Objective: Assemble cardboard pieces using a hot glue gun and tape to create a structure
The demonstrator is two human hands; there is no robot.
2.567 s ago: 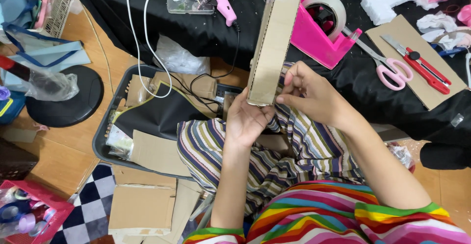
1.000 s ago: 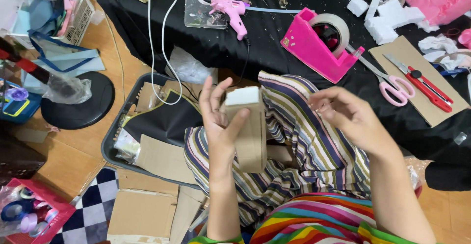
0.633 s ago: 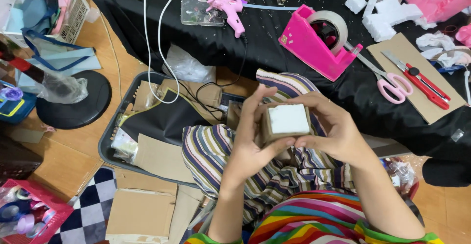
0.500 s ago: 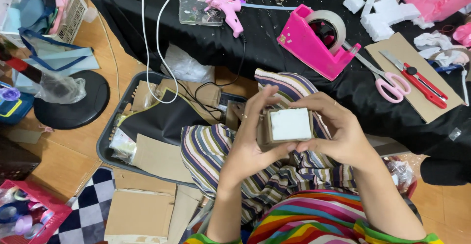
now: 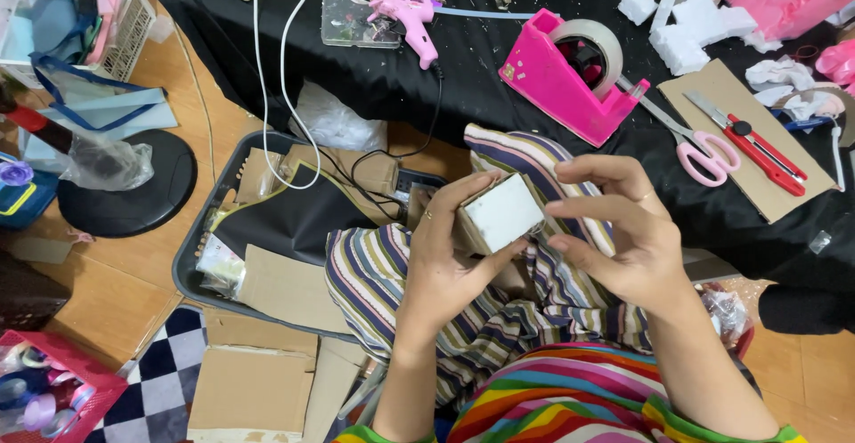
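— Fingers of the left hand (image 5: 445, 265) wrap the block (image 5: 500, 214) from 8 o'clock, thumb under its lower edge, fingertips (image 5: 476, 182) curled over the top. Is that a firm hold?

— Yes, it pinches the cardboard sides, white end face turned up toward the camera. Half a second ago both hands cupped that face squarely; now the block is tilted, its face slanting toward 2 o'clock.

— And the right hand (image 5: 623, 238)?

— Backed off to 3 o'clock. Its fingers are loosely spread and bent, forefinger near the block's top corner, thumb just beside the lower one. I cannot tell whether they touch. By my reading the left hand alone carries the weight now, so the block is being turned over for a look.

— Where does it sit?

— Over the striped lap (image 5: 499, 318), centre frame, both wrists rising from 6 o'clock, palms facing each other.

— Around it?

— Tape dispenser (image 5: 561, 82) at 1 o'clock on the black cloth (image 5: 463, 60), scissors (image 5: 695, 145) at 2, glue gun (image 5: 405, 11) at 12, tray (image 5: 191, 256) of cardboard scraps at 9.
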